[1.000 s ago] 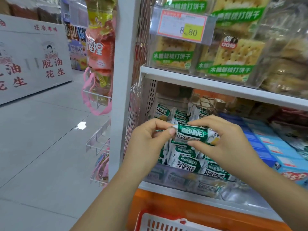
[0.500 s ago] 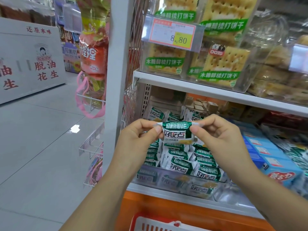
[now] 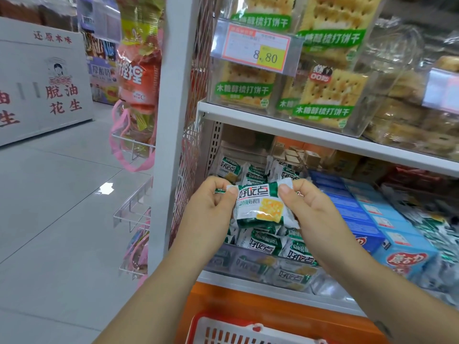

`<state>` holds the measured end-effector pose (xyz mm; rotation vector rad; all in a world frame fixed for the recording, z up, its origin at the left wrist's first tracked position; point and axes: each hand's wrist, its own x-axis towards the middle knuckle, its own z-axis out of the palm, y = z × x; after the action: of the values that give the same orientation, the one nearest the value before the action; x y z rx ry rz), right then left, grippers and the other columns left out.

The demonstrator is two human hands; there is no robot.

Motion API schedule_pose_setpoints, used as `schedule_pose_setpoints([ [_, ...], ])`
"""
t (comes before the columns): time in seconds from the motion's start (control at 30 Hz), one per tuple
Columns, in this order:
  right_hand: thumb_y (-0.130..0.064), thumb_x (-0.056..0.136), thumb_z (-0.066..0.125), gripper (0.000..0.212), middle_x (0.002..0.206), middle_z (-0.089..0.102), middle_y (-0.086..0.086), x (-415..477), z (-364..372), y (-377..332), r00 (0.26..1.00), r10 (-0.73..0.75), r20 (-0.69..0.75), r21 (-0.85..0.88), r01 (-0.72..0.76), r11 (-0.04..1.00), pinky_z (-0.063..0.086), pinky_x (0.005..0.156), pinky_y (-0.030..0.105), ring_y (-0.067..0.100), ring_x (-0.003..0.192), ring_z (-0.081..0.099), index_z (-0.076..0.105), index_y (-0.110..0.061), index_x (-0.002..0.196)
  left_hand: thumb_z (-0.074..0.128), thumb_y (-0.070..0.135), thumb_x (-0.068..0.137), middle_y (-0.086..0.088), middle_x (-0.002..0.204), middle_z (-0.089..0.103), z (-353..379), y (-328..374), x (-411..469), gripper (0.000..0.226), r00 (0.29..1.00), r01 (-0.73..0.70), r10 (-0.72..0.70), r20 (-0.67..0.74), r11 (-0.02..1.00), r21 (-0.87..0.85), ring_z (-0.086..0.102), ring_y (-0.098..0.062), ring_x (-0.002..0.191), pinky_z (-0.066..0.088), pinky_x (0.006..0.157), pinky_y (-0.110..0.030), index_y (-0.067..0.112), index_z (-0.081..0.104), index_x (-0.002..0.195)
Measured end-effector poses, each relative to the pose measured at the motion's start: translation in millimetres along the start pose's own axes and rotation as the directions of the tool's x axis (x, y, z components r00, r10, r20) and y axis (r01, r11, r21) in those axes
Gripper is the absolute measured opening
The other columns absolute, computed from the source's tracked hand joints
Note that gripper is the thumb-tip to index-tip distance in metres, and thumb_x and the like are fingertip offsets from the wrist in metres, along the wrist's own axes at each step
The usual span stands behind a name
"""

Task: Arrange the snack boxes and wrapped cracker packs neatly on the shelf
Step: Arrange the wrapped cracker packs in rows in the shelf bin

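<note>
Turned face-on since a moment ago, the pack (image 3: 258, 206) hangs between both hands, equally near. Left hand (image 3: 211, 209) and right hand (image 3: 313, 207) each pinch a top corner, its width running left-right, over the pile (image 3: 263, 244).

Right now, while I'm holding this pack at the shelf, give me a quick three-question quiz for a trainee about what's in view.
1. True or false: only the left hand holds the green-and-white cracker pack.
2. Pick one: where do the blue snack boxes sit relative to the pile of cracker packs? A) to its right; B) to its left; C) above it.
3. Fill in: the price tag reads ____.

Key
1. False. The right hand pinches the pack's other end.
2. A
3. 8.80
</note>
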<state>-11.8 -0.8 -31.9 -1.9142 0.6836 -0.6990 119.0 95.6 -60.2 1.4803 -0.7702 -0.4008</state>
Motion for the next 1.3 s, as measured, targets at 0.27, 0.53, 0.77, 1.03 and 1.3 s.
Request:
schedule_pose_setpoints([
  [0.27, -0.019, 0.088, 0.061, 0.015, 0.064, 0.048, 0.006, 13, 5, -5, 0.919, 0.381, 0.103, 0.604, -0.362, 0.710, 0.035, 0.045, 0.019, 0.008, 0.043, 0.037, 0.060, -0.005, 0.086, 0.068, 0.028, 0.068, 0.007, 0.064, 0.054, -17, 5, -1, 0.049, 0.879, 0.432, -0.252, 0.405, 0.781, -0.452, 0.042, -0.003, 0.046, 0.048, 0.070, -0.025, 0.019, 0.061, 0.116],
  [0.53, -0.014, 0.095, 0.047, 0.065, 0.048, 0.028, -0.003, 18, 13, -9, 0.820, 0.533, 0.210, 0.729, -0.495, 0.474, 0.024, 0.053, 0.020, 0.008, 0.035, 0.030, 0.050, -0.013, 0.030, 0.072, 0.022, 0.071, 0.007, 0.059, 0.058, -20, 2, 4, 0.016, 0.813, 0.581, -0.397, 0.425, 0.585, -0.566, 0.054, -0.002, 0.049, 0.054, 0.061, -0.021, 0.020, 0.065, 0.086],
  [0.77, -0.014, 0.092, 0.055, 0.037, 0.049, 0.031, -0.003, 24, 17, 0, 0.831, 0.536, 0.153, 0.731, -0.460, 0.505, 0.029, 0.049, 0.019, 0.008, 0.043, 0.030, 0.058, -0.013, 0.056, 0.071, 0.021, 0.078, 0.007, 0.057, 0.060, -20, 0, 5, 0.015, 0.828, 0.560, -0.431, 0.357, 0.644, -0.521, 0.053, -0.002, 0.048, 0.052, 0.061, -0.020, 0.019, 0.066, 0.091],
  [1.03, -0.043, 0.088, 0.060, 0.026, 0.058, 0.052, 0.002, 24, -2, -4, 0.995, 0.083, 0.048, 0.014, -0.084, 0.996, 0.038, 0.069, 0.035, 0.016, 0.057, 0.043, 0.057, -0.022, 0.072, 0.065, 0.016, 0.088, 0.005, 0.070, 0.061, -21, -11, 12, 0.012, 0.962, 0.271, -0.254, 0.104, 0.942, -0.199, 0.047, 0.000, 0.043, 0.045, 0.058, -0.017, 0.013, 0.067, 0.099],
  [1.3, -0.043, 0.084, 0.052, 0.032, 0.068, 0.069, 0.000, 15, -4, -11, 0.992, 0.004, 0.130, 0.103, -0.017, 0.995, 0.047, 0.064, 0.027, 0.013, 0.059, 0.061, 0.063, -0.013, 0.080, 0.048, 0.042, 0.094, -0.003, 0.092, 0.074, -18, -8, 13, 0.035, 0.975, 0.221, -0.201, 0.101, 0.932, -0.287, 0.070, -0.020, 0.090, 0.051, 0.091, -0.037, 0.013, 0.065, 0.088],
])
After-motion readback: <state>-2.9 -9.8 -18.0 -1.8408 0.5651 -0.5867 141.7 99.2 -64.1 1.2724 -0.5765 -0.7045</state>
